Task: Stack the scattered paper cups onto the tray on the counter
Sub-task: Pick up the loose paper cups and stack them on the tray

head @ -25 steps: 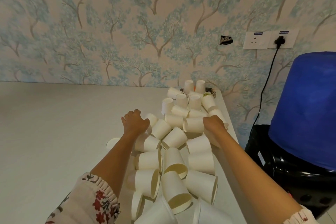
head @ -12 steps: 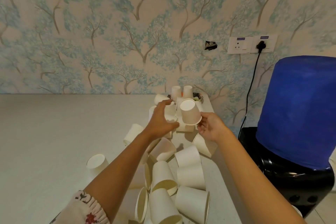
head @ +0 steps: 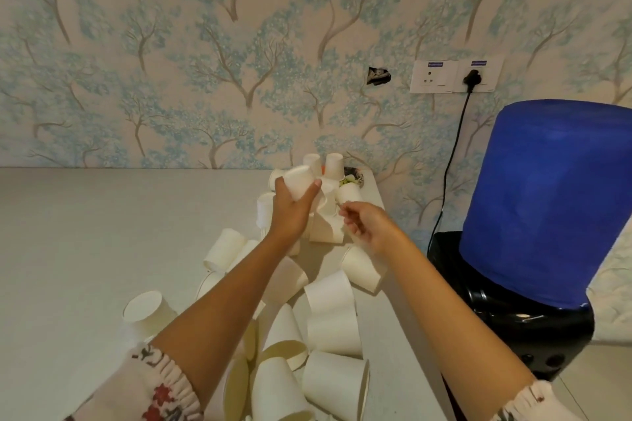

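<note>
Held cup: a white paper cup [head: 300, 180], bottom end towards the camera, gripped in the left hand [head: 290, 208] with the thumb on its right side and the fingers curled round its left side; it is raised above the far end of the counter, in front of the cups standing by the wall.
Left hand: closed round the held cup, forearm stretched out over the scattered cups.
Right hand: the right hand [head: 367, 222] is just right of the held cup and a little lower, apart from it; its fingers are loosely curled and hold nothing.
Scattered cups: many white paper cups [head: 330, 297] lie on their sides on the pale counter [head: 85, 232], nearer the camera than the held cup, under and between both forearms; one [head: 147, 309] sits bottom up to the left of the left forearm.
Far cups: two upright-looking cups [head: 333, 164] stand just behind the held cup, against the wall.
Tray: a dark round rim [head: 355, 174] shows just right of the held cup, mostly hidden by cups; I cannot tell whether it is the tray.
Surroundings: a blue water bottle on a black dispenser [head: 547, 202] stands well right of the held cup; a black plug in a white wall socket [head: 473, 76] sits above it on the tree-patterned wallpaper [head: 205, 44].
</note>
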A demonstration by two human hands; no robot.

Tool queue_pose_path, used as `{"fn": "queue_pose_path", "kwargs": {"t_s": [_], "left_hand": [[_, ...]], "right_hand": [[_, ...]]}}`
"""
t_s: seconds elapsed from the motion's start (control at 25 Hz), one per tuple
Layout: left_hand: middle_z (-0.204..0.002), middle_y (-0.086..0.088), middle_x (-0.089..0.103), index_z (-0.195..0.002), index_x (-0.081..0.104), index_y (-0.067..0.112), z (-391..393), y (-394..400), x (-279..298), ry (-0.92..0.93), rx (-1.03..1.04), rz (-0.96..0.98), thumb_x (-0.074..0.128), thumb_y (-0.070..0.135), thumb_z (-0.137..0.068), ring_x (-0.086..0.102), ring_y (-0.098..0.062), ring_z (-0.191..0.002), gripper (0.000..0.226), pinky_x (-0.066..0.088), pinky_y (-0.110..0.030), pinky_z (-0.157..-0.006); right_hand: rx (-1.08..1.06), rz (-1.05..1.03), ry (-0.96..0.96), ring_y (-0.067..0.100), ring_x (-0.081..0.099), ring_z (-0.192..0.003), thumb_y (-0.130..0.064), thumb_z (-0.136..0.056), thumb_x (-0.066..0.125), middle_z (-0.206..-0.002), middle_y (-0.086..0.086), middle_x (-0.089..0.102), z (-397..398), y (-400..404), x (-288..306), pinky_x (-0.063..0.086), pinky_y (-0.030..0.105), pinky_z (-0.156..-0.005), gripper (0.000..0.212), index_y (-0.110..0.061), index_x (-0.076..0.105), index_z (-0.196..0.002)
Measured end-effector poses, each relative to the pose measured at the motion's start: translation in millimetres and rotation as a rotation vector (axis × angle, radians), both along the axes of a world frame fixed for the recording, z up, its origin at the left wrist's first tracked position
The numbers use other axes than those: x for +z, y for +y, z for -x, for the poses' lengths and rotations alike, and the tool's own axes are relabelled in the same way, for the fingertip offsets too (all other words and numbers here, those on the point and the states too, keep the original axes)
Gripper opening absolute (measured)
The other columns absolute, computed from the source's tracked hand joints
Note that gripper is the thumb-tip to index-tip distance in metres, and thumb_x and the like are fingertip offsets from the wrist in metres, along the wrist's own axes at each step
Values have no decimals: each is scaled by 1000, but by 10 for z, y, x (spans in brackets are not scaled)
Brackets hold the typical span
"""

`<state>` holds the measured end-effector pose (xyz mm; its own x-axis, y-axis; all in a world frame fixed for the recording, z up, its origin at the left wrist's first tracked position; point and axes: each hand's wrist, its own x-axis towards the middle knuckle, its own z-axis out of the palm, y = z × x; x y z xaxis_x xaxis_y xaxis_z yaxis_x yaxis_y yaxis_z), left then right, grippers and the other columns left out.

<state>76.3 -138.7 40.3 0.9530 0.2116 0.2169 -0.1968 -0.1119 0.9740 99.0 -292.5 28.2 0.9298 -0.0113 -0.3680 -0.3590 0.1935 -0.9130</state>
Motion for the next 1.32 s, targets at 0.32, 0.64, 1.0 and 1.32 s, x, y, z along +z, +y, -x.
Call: {"fn": "queue_pose_path", "kwargs": {"t_s": [0.32, 0.64, 1.0, 1.32], "left_hand": [[-126, -6, 53, -136, 27, 20, -524, 40, 89, 71, 135, 28, 54, 53, -93, 56, -23, -111, 60, 49, -39, -95], [-116, 0, 49, -136, 23, 22, -1185, 77, -75, 96, 274, 120, 53, 50, -95, 56, -13, -95, 58, 47, -26, -80], [-118, 0, 47, -139, 23, 21, -1888, 123, 77, 40, 283, 147, 56, 47, -94, 55, -13, -94, 62, 43, -11, -56], [-114, -1, 47, -137, 26, 19, -2063, 283, 219, 75, 264, 135, 64, 48, -89, 49, -4, -79, 67, 38, -15, -57]], "right_hand": [[-194, 527, -260, 18, 61, -84, -21, -88, 66, -95, 4, 68, -939, -431, -51, 50, 31, -75, 22, -9, 72, -105], [285, 1154, -203, 34, 49, -127, -56, -65, 83, -143, 12, 43, -1574, -298, -458, 46, 46, -100, 114, -15, 21, -151], [175, 1060, -126, 34, 55, -116, -48, -78, 77, -140, 14, 47, -2256, -669, -35, 57, 39, -75, 99, -11, 18, -149], [10, 1177, -462, 35, 54, -119, -57, -73, 76, -135, 14, 54, -2884, -301, 197, 47, 37, -82, 79, -16, 48, -135]]}}
